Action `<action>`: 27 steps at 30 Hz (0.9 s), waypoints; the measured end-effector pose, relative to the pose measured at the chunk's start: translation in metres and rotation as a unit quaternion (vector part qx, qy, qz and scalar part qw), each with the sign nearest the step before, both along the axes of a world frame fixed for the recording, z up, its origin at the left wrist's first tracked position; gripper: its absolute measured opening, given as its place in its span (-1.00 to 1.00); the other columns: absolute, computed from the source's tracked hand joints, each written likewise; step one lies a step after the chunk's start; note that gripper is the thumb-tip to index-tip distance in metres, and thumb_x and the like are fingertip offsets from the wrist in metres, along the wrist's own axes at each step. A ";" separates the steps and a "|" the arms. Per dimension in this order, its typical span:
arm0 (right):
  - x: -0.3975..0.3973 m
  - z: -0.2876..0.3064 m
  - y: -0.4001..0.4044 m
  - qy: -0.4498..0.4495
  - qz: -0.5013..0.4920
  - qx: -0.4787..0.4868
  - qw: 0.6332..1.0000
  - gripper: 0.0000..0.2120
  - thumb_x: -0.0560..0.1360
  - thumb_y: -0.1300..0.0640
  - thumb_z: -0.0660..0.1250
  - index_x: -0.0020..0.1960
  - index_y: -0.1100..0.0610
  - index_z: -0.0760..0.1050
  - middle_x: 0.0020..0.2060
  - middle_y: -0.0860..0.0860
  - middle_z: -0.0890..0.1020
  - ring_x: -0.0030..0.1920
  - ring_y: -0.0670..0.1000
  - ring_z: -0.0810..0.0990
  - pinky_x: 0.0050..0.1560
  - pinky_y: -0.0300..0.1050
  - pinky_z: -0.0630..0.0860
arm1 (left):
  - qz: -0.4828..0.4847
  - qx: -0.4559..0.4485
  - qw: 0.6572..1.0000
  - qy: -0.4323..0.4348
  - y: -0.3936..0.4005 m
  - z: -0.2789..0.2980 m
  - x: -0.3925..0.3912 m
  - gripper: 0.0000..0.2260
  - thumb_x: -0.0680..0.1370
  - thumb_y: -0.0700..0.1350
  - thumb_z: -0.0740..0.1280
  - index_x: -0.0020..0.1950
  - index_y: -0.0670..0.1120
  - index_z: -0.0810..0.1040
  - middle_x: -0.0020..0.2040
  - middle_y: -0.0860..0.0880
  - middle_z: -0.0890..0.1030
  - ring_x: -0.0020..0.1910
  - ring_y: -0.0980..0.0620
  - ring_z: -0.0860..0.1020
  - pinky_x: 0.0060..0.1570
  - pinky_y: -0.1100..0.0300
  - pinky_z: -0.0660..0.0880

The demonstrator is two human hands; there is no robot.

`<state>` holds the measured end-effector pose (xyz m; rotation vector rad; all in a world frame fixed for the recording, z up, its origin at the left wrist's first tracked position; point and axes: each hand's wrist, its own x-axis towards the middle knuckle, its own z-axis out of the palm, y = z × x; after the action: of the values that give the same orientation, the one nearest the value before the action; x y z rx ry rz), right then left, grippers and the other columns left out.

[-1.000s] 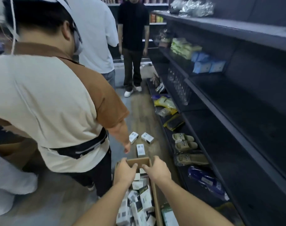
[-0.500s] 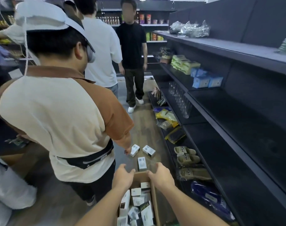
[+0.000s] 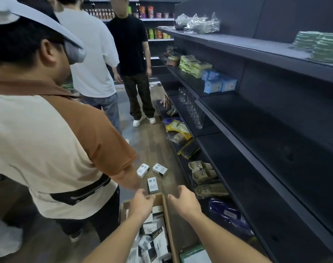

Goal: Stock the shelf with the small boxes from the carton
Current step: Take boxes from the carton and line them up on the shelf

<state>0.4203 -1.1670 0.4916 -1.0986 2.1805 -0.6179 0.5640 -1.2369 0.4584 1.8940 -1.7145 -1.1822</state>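
Note:
A brown carton (image 3: 168, 224) stands on the floor below me, filled with several small white and black boxes (image 3: 158, 242). My left hand (image 3: 142, 204) grips the carton's far rim, fingers curled over it. My right hand (image 3: 182, 200) hovers just right of the far right corner, loosely curled, holding nothing. Three small boxes (image 3: 153, 185) lie on the wooden floor beyond the carton. The dark shelf unit (image 3: 256, 168) runs along the right, its near bays bare.
A person in a tan and brown shirt (image 3: 48, 139) stands close on the left, arm hanging near the carton. Two more people (image 3: 131, 54) stand farther down the aisle. Slippers (image 3: 201, 174) and a blue packet (image 3: 228, 213) lie on the bottom shelf.
My view has risen along the aisle. My right hand has come off the carton's far edge and now sits beside it. The left hand stays on the rim.

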 end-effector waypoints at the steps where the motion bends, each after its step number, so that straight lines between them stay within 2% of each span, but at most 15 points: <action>1: -0.003 0.000 0.002 0.001 -0.002 -0.001 1.000 -0.50 0.53 -0.15 0.30 0.39 0.05 0.39 0.27 -0.01 0.56 0.26 0.03 0.53 0.17 -0.08 0.46 | -0.006 -0.002 1.000 0.000 0.002 0.000 -0.005 -0.54 0.57 0.00 0.35 0.41 -0.14 0.38 0.26 -0.09 0.56 0.17 -0.06 0.54 0.00 0.23 0.37; 6: 0.004 -0.006 -0.002 -0.002 0.011 -0.003 1.000 -0.47 0.52 -0.16 0.32 0.39 0.07 0.38 0.26 0.02 0.57 0.25 0.06 0.54 0.18 -0.05 0.50 | -0.004 0.007 1.000 -0.001 0.013 0.012 -0.005 -0.55 0.57 -0.01 0.35 0.41 -0.13 0.38 0.27 -0.07 0.56 0.21 -0.03 0.54 0.03 0.25 0.37; 11: 0.045 -0.006 -0.026 -0.026 0.067 -0.015 0.997 -0.49 0.51 -0.15 0.33 0.37 0.07 0.39 0.23 0.03 0.58 0.21 0.06 0.56 0.15 -0.04 0.52 | 0.040 -0.004 0.999 -0.020 0.013 0.025 0.037 -0.54 0.57 0.04 0.33 0.42 -0.06 0.37 0.29 -0.02 0.55 0.23 -0.01 0.53 0.10 0.24 0.42; 14: 0.064 -0.005 -0.035 -0.031 0.094 -0.024 0.995 -0.53 0.51 -0.13 0.33 0.34 0.06 0.41 0.23 0.02 0.58 0.20 0.06 0.56 0.16 -0.04 0.51 | 0.065 -0.010 0.997 -0.035 0.007 0.025 0.061 -0.56 0.54 0.09 0.33 0.37 -0.04 0.42 0.24 -0.01 0.57 0.17 -0.02 0.55 0.18 0.12 0.49; 17: 0.072 -0.005 -0.036 -0.029 0.099 -0.013 0.995 -0.42 0.49 -0.18 0.32 0.42 0.06 0.35 0.29 0.02 0.54 0.26 0.07 0.53 0.23 0.03 0.50 | 0.073 -0.018 0.996 -0.040 0.006 0.023 0.072 -0.53 0.56 0.07 0.33 0.42 -0.07 0.40 0.32 -0.05 0.53 0.27 -0.04 0.51 0.22 0.14 0.44; 20: 0.066 -0.005 -0.029 -0.034 0.098 -0.005 0.995 -0.38 0.50 -0.18 0.30 0.47 0.05 0.31 0.33 0.01 0.52 0.28 0.07 0.51 0.23 0.02 0.50 | 0.083 -0.019 0.996 -0.040 0.006 0.014 0.075 -0.52 0.57 0.05 0.33 0.44 -0.11 0.39 0.34 -0.10 0.52 0.31 -0.07 0.49 0.22 0.15 0.42; 25: 0.029 -0.016 -0.003 -0.012 0.058 0.013 0.998 -0.51 0.50 -0.20 0.31 0.32 0.06 0.41 0.20 0.03 0.58 0.21 0.11 0.55 0.14 -0.03 0.51 | 0.071 -0.008 0.997 -0.036 0.009 -0.016 0.045 -0.54 0.55 0.02 0.37 0.38 -0.16 0.44 0.27 -0.16 0.57 0.26 -0.15 0.52 0.24 0.06 0.44; 27: 0.011 -0.019 0.008 -0.011 0.037 0.017 0.999 -0.47 0.51 -0.19 0.30 0.37 0.07 0.38 0.23 0.04 0.57 0.24 0.11 0.54 0.16 -0.03 0.50 | 0.049 0.000 0.998 -0.028 0.013 -0.023 0.021 -0.55 0.55 0.03 0.37 0.37 -0.15 0.44 0.24 -0.15 0.59 0.23 -0.16 0.53 0.23 0.03 0.45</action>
<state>0.4311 -1.1588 0.4726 -1.1438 2.1144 -0.5569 0.5854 -1.2241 0.4353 2.0036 -1.6294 -1.1047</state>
